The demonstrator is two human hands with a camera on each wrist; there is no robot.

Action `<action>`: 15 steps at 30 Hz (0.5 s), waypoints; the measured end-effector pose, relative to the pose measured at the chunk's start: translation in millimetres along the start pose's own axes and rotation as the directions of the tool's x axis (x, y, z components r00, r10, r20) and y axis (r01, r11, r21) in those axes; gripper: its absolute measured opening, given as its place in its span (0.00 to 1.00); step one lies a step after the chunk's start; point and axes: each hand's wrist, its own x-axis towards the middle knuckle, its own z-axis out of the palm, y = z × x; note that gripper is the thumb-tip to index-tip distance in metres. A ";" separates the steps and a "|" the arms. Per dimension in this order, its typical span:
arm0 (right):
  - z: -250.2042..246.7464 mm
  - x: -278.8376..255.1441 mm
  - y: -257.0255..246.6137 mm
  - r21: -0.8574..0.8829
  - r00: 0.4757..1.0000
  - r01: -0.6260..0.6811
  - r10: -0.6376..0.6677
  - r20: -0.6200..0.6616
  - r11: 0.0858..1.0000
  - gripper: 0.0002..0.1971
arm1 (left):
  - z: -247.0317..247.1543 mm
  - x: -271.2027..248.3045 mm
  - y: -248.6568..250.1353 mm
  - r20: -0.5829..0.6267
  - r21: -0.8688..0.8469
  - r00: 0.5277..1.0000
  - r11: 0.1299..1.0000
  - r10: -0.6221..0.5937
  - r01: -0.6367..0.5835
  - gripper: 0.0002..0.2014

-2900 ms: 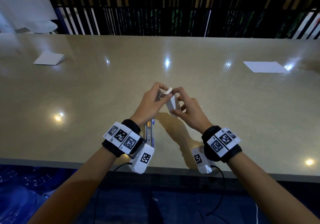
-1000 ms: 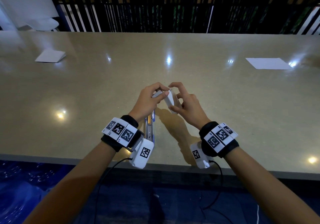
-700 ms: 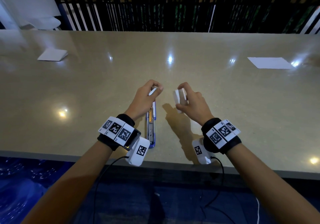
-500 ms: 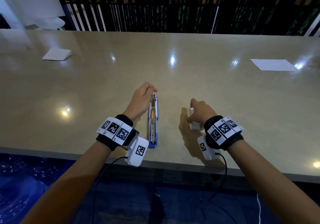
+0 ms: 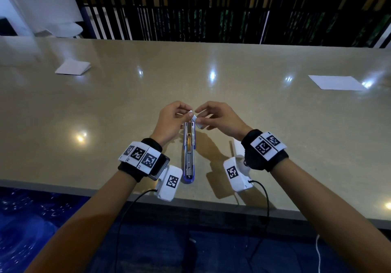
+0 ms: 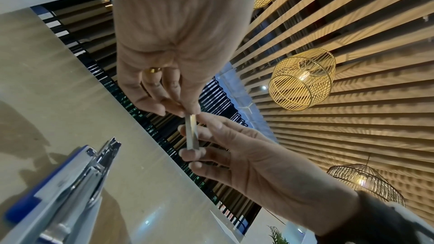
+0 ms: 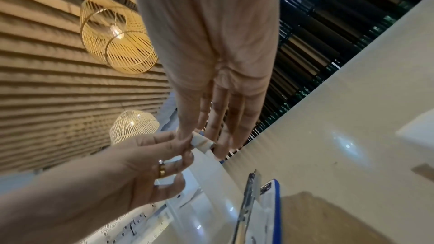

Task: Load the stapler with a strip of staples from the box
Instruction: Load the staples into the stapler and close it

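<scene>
We see the left hand [image 5: 169, 122] grip pinching the staple strip [image 6: 192, 133] top | right hand [image 5: 220, 120] grip pinching its lower end | strip just above the open stapler [image 5: 189, 152] on the worktop [image 5: 275, 124]

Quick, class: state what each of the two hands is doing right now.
Left hand: pinches the top end of the staple strip.
Right hand: fingers curled round the same staple strip, holding it above the open stapler.
</scene>
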 end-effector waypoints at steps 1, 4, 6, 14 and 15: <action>1.5 3.4 0.9 0.006 1.000 0.010 -0.009 -0.008 1.000 0.10 | 0.0 0.6 -0.2 0.000 -0.002 1.000 1.000 -0.004 0.004 0.07; 6.1 13.6 5.9 -0.036 0.999 0.010 -0.012 -0.031 0.999 0.10 | 0.4 1.5 -0.6 0.002 -0.001 1.000 1.000 -0.011 0.011 0.08; 8.5 20.5 10.8 -0.067 0.999 -0.018 0.016 -0.031 0.998 0.11 | 0.1 1.3 -1.8 0.016 0.032 1.000 0.999 0.007 -0.007 0.09; 16.5 48.2 27.5 -0.076 0.982 -0.190 0.189 -0.021 0.979 0.18 | -2.7 -7.3 -17.0 0.152 0.220 0.979 0.970 -0.138 0.102 0.19; 18.1 51.8 29.1 -0.064 0.981 -0.195 0.194 -0.018 0.979 0.17 | -2.0 -9.6 -19.2 0.177 0.239 0.968 0.962 -0.175 0.130 0.19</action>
